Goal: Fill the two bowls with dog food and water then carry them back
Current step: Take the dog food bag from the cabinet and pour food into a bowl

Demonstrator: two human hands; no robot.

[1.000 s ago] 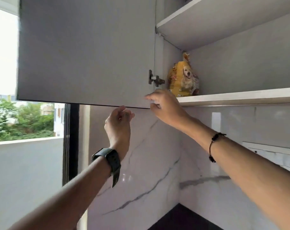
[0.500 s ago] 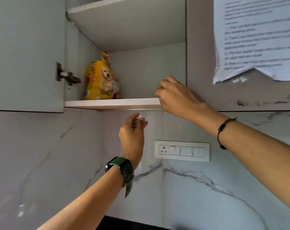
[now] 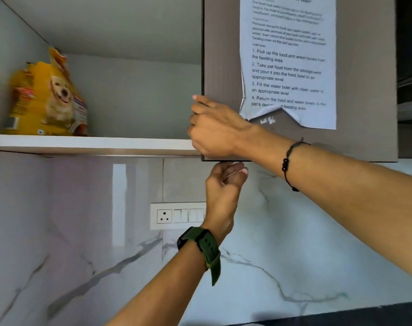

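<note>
A yellow dog food bag (image 3: 45, 100) with a puppy picture stands upright at the left of the white cabinet shelf (image 3: 94, 144). The bowls are out of view. My right hand (image 3: 214, 128) grips the left edge of the brown right cabinet door (image 3: 365, 102), fingers curled round its lower corner. My left hand (image 3: 224, 184), with a green watch on the wrist, reaches up under that door's bottom edge, fingertips curled against it. Both hands are well to the right of the bag.
A printed task sheet (image 3: 287, 62), torn at the bottom, is taped to the brown door. A white switch and socket panel (image 3: 176, 215) sits on the marble wall below the shelf. A dark counter edge (image 3: 341, 314) shows at the bottom right.
The view swung right, away from the opened left door. My right hand moved along the shelf to the right door's edge and gripped it; my left hand followed under that door.
</note>
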